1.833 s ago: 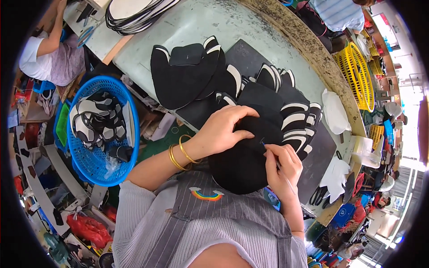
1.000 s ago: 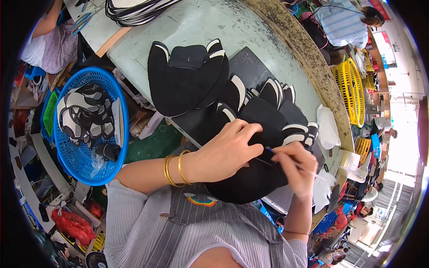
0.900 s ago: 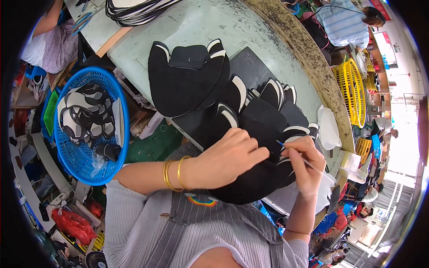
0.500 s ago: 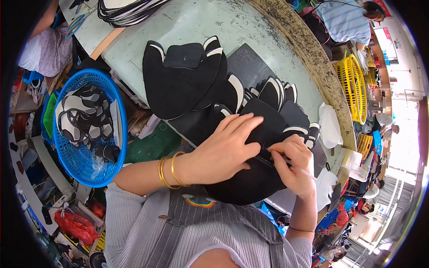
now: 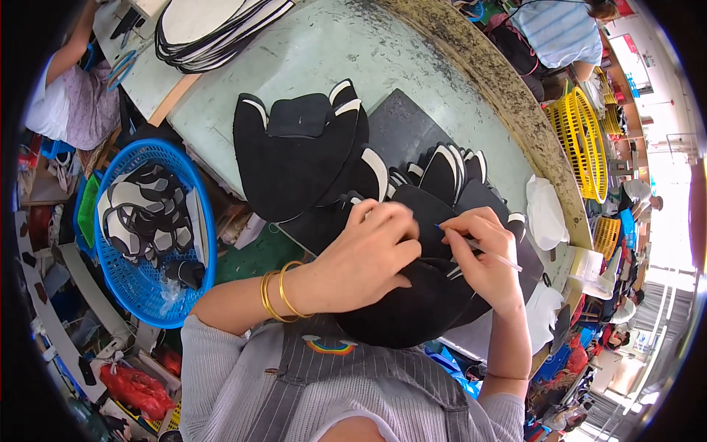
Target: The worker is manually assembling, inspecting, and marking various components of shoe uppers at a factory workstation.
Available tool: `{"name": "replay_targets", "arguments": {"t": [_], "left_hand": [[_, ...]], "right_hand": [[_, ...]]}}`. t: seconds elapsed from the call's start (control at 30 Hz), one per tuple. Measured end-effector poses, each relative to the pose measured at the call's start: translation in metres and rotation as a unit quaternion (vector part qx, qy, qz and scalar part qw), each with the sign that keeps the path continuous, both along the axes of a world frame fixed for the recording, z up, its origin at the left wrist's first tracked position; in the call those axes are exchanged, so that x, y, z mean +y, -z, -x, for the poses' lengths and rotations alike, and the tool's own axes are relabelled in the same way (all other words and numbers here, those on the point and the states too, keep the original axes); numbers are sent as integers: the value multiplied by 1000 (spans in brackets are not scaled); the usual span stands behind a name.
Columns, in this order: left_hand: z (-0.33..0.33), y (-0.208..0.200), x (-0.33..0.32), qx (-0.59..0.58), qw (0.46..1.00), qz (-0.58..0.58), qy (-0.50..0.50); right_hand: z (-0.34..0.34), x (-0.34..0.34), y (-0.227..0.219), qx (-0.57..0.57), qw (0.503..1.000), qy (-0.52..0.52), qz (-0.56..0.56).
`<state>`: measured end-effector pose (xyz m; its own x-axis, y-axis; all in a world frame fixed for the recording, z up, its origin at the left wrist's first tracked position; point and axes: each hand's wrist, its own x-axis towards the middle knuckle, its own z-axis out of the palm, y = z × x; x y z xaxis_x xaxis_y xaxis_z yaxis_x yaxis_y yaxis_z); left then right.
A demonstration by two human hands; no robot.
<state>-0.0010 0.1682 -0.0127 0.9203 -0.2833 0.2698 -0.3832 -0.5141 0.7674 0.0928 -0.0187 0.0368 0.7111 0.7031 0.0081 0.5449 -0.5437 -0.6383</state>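
Note:
Pinched in my right hand (image 5: 487,254) is a thin whitish pen (image 5: 502,260) with a blue tip, slanting over a black shoe-upper piece (image 5: 423,210). My left hand (image 5: 361,254), with gold bangles at the wrist, lies on the same work; its fingers are curled at the piece's edge, and what the fingertips grip is partly hidden. Beneath both hands a large rounded black part (image 5: 401,313) reaches toward my apron. Beyond my left hand lies a stack of black uppers (image 5: 294,173) with white-edged tips. More white-edged pieces (image 5: 442,173) are fanned out past my right hand.
A dark board (image 5: 401,121) lies on the pale green table (image 5: 309,62). At left stands a blue basket (image 5: 210,243) of black-and-white pieces. White-and-black panels (image 5: 213,33) are piled at the far left. A clear plastic box (image 5: 587,269) is at right; co-workers sit beyond.
My left fingers, spread flat before, are now curled. My right hand's pen tip has lifted from the seam area and shows blue. The view has shifted slightly.

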Motion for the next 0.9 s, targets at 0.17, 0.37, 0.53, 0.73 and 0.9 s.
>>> {"name": "replay_targets", "arguments": {"t": [0.17, 0.37, 0.53, 0.73, 0.9], "left_hand": [[-13, 10, 8, 22, 1000, 5, 10], [-14, -2, 12, -22, 999, -23, -13], [-5, -9, 19, -87, 996, 17, 29], [37, -23, 28, -157, 980, 82, 89], [45, -41, 92, -97, 978, 131, -128]], "right_hand": [[2, 0, -2, 126, 991, 26, -29], [6, -40, -5, 73, 898, 217, -376], [36, -49, -16, 10, 854, 197, -482], [59, -21, -7, 166, 811, 135, -545], [66, -26, 22, 149, 926, 152, -311]]}}
